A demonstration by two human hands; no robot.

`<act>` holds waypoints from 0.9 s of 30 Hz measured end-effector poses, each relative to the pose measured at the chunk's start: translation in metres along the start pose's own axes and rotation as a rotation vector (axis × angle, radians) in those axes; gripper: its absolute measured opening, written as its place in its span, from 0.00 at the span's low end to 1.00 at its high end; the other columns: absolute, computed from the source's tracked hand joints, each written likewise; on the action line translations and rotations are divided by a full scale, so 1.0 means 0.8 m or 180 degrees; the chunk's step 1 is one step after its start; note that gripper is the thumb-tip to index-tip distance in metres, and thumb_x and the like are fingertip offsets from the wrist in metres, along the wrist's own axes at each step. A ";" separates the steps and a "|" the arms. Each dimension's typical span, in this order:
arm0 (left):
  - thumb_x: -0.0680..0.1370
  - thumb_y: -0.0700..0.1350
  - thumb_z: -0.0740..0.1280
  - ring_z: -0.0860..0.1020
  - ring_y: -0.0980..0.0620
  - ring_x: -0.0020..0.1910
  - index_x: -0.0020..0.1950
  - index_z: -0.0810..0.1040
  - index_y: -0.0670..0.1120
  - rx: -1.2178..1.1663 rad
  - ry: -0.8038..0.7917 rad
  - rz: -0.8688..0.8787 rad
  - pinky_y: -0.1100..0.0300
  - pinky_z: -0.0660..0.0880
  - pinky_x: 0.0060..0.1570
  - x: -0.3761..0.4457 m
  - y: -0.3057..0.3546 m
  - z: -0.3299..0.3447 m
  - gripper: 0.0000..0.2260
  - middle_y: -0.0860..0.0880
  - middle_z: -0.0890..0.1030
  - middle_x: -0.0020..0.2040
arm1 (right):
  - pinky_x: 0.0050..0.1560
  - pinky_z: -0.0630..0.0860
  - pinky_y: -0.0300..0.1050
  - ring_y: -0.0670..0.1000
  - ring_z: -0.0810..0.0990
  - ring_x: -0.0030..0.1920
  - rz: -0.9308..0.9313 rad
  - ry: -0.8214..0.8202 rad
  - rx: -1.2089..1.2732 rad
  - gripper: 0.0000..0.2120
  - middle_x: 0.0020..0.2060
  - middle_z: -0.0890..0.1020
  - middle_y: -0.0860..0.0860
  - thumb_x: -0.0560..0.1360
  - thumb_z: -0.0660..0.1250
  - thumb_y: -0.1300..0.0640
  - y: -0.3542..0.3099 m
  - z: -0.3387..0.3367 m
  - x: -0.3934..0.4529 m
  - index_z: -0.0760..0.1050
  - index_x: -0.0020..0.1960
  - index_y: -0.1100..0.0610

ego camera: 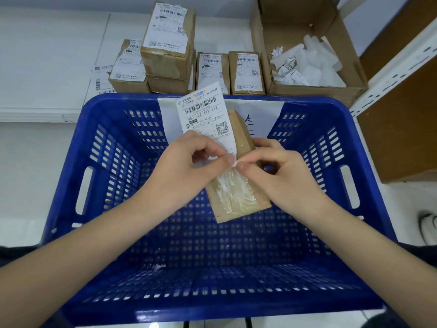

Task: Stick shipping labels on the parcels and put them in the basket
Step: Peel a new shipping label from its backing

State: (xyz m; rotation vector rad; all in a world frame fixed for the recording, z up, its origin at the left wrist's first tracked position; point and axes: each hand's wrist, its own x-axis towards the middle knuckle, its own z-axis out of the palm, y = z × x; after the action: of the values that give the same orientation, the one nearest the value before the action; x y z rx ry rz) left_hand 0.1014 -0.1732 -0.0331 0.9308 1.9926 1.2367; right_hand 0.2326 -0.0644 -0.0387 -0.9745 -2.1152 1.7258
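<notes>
1. Pinching at frame centre, the left hand (pixel 186 162) and right hand (pixel 272 171) meet fingertip to fingertip over the basket (pixel 71 162), both nipping the lower corner of the label (pixel 205 110).
2. Upright and tilted slightly right, the label stands above the hands, its barcode and QR code facing the camera.
3. Behind and below the hands sits a brown parcel (pixel 238 200), held in the air above the basket floor; glossy tape covers its lower face. Which hand bears its weight I cannot tell.
4. A white sheet (pixel 264 110) hangs over the basket's far wall.
5. Top centre of the frame, labelled boxes (pixel 165 43) stand stacked and side by side just beyond the basket.
6. Upper right, an open carton (pixel 260 55) holds crumpled paper scraps (pixel 305 65).
7. Loose labels (pixel 102 79) lie on the white surface at upper left.
</notes>
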 end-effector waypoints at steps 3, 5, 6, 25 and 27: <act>0.72 0.41 0.73 0.74 0.64 0.40 0.40 0.82 0.50 0.0019 0.0043 -0.0006 0.73 0.69 0.43 0.001 0.000 -0.001 0.04 0.55 0.78 0.43 | 0.59 0.70 0.36 0.37 0.75 0.56 0.0050 0.0015 -0.0007 0.06 0.56 0.76 0.40 0.68 0.72 0.55 0.000 0.000 0.001 0.82 0.36 0.44; 0.72 0.39 0.73 0.75 0.62 0.40 0.40 0.82 0.49 0.0036 0.0047 -0.0013 0.74 0.70 0.43 0.001 0.001 -0.001 0.05 0.54 0.79 0.42 | 0.58 0.70 0.36 0.37 0.75 0.56 0.0073 0.0020 -0.0012 0.07 0.56 0.76 0.40 0.69 0.72 0.56 0.001 0.000 0.001 0.82 0.36 0.44; 0.72 0.39 0.73 0.76 0.61 0.41 0.40 0.82 0.49 0.0044 0.0050 -0.0018 0.74 0.70 0.43 0.001 0.001 -0.002 0.05 0.53 0.79 0.43 | 0.57 0.70 0.36 0.37 0.75 0.56 0.0074 0.0026 -0.0013 0.07 0.56 0.76 0.40 0.68 0.72 0.56 0.000 0.000 0.001 0.82 0.35 0.44; 0.74 0.36 0.69 0.76 0.61 0.40 0.39 0.80 0.48 -0.0205 0.0028 0.0179 0.63 0.74 0.43 0.000 0.003 -0.001 0.09 0.53 0.81 0.44 | 0.59 0.75 0.46 0.44 0.78 0.51 0.0164 0.0117 -0.0126 0.19 0.51 0.79 0.47 0.60 0.67 0.35 -0.012 -0.004 0.000 0.84 0.37 0.50; 0.75 0.36 0.68 0.76 0.60 0.39 0.39 0.79 0.48 -0.0253 0.0065 0.0175 0.63 0.75 0.42 0.000 0.003 -0.002 0.08 0.52 0.81 0.45 | 0.59 0.74 0.46 0.45 0.77 0.52 0.0191 0.0121 -0.0181 0.18 0.53 0.78 0.48 0.60 0.67 0.35 -0.010 -0.005 0.001 0.84 0.37 0.48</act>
State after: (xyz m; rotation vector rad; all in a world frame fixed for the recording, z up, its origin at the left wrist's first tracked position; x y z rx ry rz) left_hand 0.1009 -0.1729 -0.0305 0.9431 1.9301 1.3507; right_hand 0.2318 -0.0613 -0.0300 -1.0885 -2.1429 1.6690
